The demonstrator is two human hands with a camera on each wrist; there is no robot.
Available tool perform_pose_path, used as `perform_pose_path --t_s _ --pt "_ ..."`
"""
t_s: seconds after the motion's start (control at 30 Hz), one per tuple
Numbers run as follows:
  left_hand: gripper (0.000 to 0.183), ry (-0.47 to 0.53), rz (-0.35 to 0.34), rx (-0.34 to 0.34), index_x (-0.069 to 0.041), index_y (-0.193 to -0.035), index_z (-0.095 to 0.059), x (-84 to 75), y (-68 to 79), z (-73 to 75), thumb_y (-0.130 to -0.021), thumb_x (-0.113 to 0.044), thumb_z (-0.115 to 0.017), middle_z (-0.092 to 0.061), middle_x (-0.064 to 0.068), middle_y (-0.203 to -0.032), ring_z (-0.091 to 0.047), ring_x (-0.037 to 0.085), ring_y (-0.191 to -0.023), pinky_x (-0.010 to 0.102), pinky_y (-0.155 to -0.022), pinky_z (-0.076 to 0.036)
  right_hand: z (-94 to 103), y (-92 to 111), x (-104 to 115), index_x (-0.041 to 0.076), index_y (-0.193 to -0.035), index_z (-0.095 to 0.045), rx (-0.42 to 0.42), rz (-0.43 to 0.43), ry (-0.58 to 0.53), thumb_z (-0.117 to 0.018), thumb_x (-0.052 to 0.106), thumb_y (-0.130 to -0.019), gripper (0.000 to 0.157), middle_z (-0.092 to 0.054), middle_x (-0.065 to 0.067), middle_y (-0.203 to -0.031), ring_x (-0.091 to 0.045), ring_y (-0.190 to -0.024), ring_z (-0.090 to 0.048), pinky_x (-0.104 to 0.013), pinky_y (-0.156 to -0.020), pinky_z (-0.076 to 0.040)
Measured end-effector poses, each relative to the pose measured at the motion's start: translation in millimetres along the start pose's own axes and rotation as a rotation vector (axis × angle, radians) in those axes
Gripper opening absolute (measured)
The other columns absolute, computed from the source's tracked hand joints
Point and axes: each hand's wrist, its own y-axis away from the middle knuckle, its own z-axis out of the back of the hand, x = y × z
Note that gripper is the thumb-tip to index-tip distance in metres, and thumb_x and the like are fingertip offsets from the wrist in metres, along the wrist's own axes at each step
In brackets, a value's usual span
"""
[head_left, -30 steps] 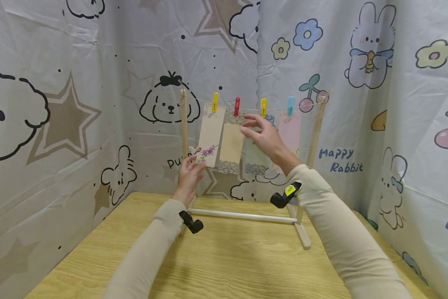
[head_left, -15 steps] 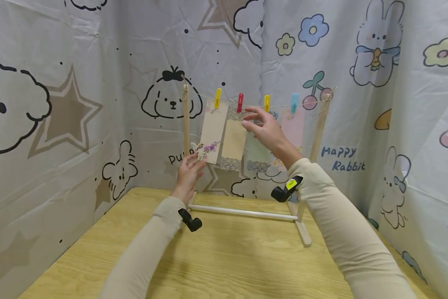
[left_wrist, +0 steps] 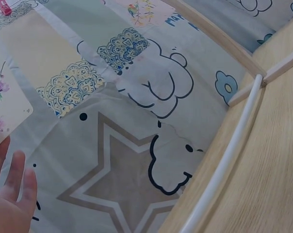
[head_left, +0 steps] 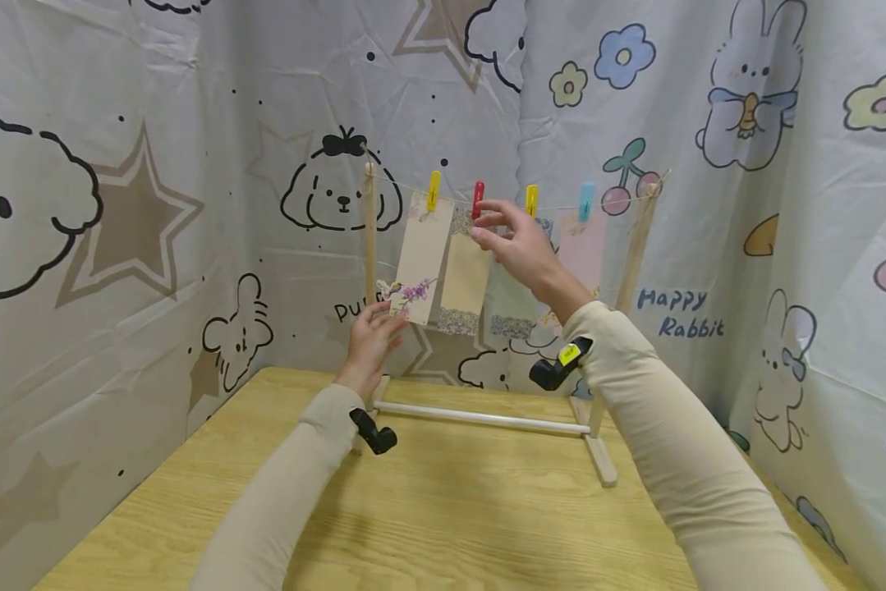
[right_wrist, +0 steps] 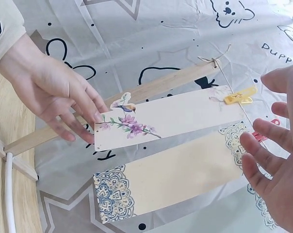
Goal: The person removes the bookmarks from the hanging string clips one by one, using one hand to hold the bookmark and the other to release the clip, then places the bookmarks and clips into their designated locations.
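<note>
Four paper cards hang in a row from a string, each under a small clothespin. My left hand (head_left: 371, 341) pinches the lower left corner of the cream bookmark card (right_wrist: 180, 116) with a bird and purple blossoms, the thumb lying on its front. A yellow clothespin (right_wrist: 241, 95) holds that card's top. My right hand (head_left: 524, 250) is raised before the lace-edged yellow card (head_left: 463, 271), thumb and fingers apart with nothing between them, close to the red clothespin (head_left: 478, 199). Behind this hand, the green card (head_left: 512, 300) and its yellow clothespin (head_left: 532, 199) are partly hidden.
A pink card (head_left: 581, 246) hangs at the right under a blue clothespin (head_left: 586, 202). The string runs between two wooden posts (head_left: 369, 238), joined low down by a white rod (head_left: 479, 418). The stand rests on a wooden table (head_left: 443, 509) before a printed curtain (head_left: 250, 205).
The head view has tilted slightly, so the stand sits a little higher in frame. My right hand has shifted slightly left toward the red clothespin. The left hand stays at the card's corner.
</note>
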Motion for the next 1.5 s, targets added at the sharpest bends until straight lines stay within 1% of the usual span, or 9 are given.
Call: perform_pose_path --t_s 0.17,0.23,0.3,0.43,0.53,0.87,1.17,1.43,1.5 --pt "0.036 -0.016 -0.004 0.0 -0.004 -0.131 -0.056 -2.1 -1.2 -1.8 -0.099 -0.009 -0.072 -0.067 0.004 -0.104 -0.07 0.023 -0.102 0.045 -0.096 -0.053 -1.8 -4.4 1.0 0.014 -0.151 -0.05 -0.006 0.005 -0.033 -0.064 0.029 -0.103 0.052 -0.059 -0.011 -0.136 -0.036 -0.117 -0.061 -0.056 -0.098 -0.048" --pt "0.033 -0.021 -0.004 -0.002 -0.004 -0.128 -0.057 -2.6 -1.6 -2.6 -0.099 -0.008 -0.072 -0.066 0.004 -0.103 -0.07 0.018 -0.096 0.043 -0.093 -0.055 -2.6 -5.8 1.2 0.013 -0.151 -0.05 -0.008 0.003 -0.05 -0.064 0.029 -0.103 0.052 -0.059 -0.011 -0.136 -0.036 -0.117 -0.061 -0.056 -0.098 -0.048" --pt "0.029 -0.03 -0.004 -0.002 -0.004 -0.125 -0.057 -2.9 -2.0 -3.6 -0.099 -0.008 -0.072 -0.065 0.004 -0.103 -0.07 0.015 -0.092 0.036 -0.086 -0.057 -3.0 -8.1 1.3 0.013 -0.151 -0.05 -0.014 -0.001 -0.068 -0.063 0.029 -0.103 0.052 -0.06 -0.011 -0.136 -0.035 -0.116 -0.061 -0.056 -0.098 -0.048" --pt "0.025 -0.035 -0.002 -0.004 -0.004 -0.119 -0.058 -3.3 -2.7 -5.5 -0.099 -0.008 -0.072 -0.065 0.006 -0.103 -0.07 0.018 -0.093 0.027 -0.074 -0.057 -2.9 -13.6 2.7 0.014 -0.151 -0.05 -0.03 -0.01 -0.094 -0.062 0.028 -0.104 0.051 -0.059 -0.011 -0.136 -0.032 -0.114 -0.061 -0.054 -0.096 -0.048" --pt "0.024 -0.033 0.008 -0.001 -0.003 -0.118 -0.057 -3.5 -2.3 -6.7 -0.099 -0.007 -0.072 -0.065 0.007 -0.104 -0.07 0.02 -0.095 0.027 -0.074 -0.057 -2.5 -17.5 3.9 0.015 -0.152 -0.049 -0.034 -0.023 -0.111 -0.062 0.028 -0.104 0.051 -0.058 -0.011 -0.138 -0.032 -0.114 -0.061 -0.05 -0.094 -0.049" --pt "0.02 -0.035 0.01 0.014 -0.002 -0.114 -0.059 -3.1 -2.6 -4.0 -0.099 -0.006 -0.071 -0.065 0.007 -0.1 -0.069 0.012 -0.085 0.028 -0.074 -0.058 -12.0 -33.3 10.4 0.015 -0.151 -0.05 -0.05 -0.011 -0.184 -0.06 0.024 -0.106 0.048 -0.057 -0.011 -0.141 -0.031 -0.11 -0.063 -0.042 -0.089 -0.051" --pt "0.018 -0.038 0.016 0.012 -0.003 -0.112 -0.06 -3.8 -0.9 -6.0 -0.098 -0.006 -0.072 -0.067 0.005 -0.099 -0.07 0.013 -0.085 0.029 -0.076 -0.058 -27.4 -51.5 19.9 0.014 -0.155 -0.044 -0.043 0.011 -0.162 -0.056 0.025 -0.109 0.049 -0.053 -0.011 -0.147 -0.03 -0.109 -0.067 -0.04 -0.086 -0.056" --pt "0.016 -0.075 0.001 -0.003 -0.005 -0.108 -0.059 -4.3 0.5 -1.6 -0.098 -0.006 -0.072 -0.067 0.006 -0.099 -0.07 0.028 -0.101 0.031 -0.077 -0.058 -36.6 -62.7 25.5 0.016 -0.16 -0.036 0.0 -0.053 -0.164 -0.054 0.026 -0.11 0.055 -0.046 -0.009 -0.153 -0.031 -0.107 -0.068 -0.039 -0.083 -0.058" --pt "0.016 -0.079 0.002 0.003 -0.005 -0.107 -0.06 -4.3 0.5 -1.5 -0.098 -0.007 -0.072 -0.068 0.006 -0.1 -0.07 0.029 -0.102 0.031 -0.078 -0.058 -38.4 -66.1 25.3 0.015 -0.161 -0.034 0.005 -0.073 -0.183 -0.053 0.026 -0.11 0.056 -0.045 -0.01 -0.155 -0.032 -0.106 -0.068 -0.039 -0.083 -0.058"
